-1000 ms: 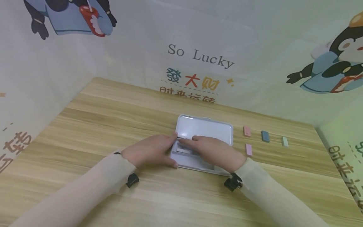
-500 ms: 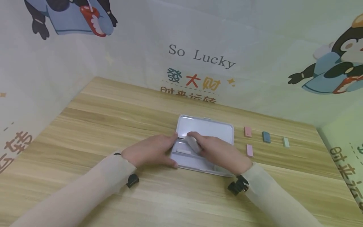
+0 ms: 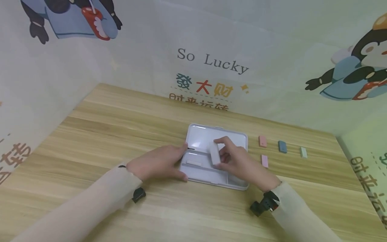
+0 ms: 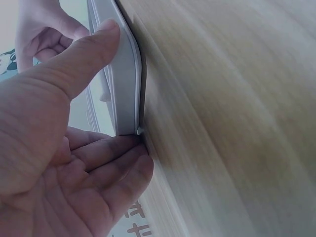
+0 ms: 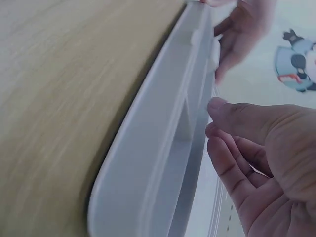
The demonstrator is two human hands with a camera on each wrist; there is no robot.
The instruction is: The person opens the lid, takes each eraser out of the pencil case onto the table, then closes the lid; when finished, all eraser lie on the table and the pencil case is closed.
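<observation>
Plain white: hinged rectangular case (image 3: 202, 173), larger oblong block (image 3: 215, 154), smaller oblong block (image 3: 193, 163); solid colours on the salmon-pink rectangular block (image 3: 262, 141), lilac-pink rectangular block (image 3: 264, 161), slate-blue rectangular block (image 3: 282, 146) and pale mint-green rectangular block (image 3: 303, 152). Wooden tabletop (image 3: 99, 137) honey-tan with darker streaked grain; fabric sleeves (image 3: 87, 201) plain cream, wrist cameras (image 3: 139, 194) black. Off-white sheet backdrop (image 3: 142, 60) printed with black-and-light-blue cartoon figures (image 3: 341, 85) touched with red, grey "So Lucky" lettering (image 3: 213, 61), and Chinese characters (image 3: 204, 87) in teal, red, orange and brown.
</observation>
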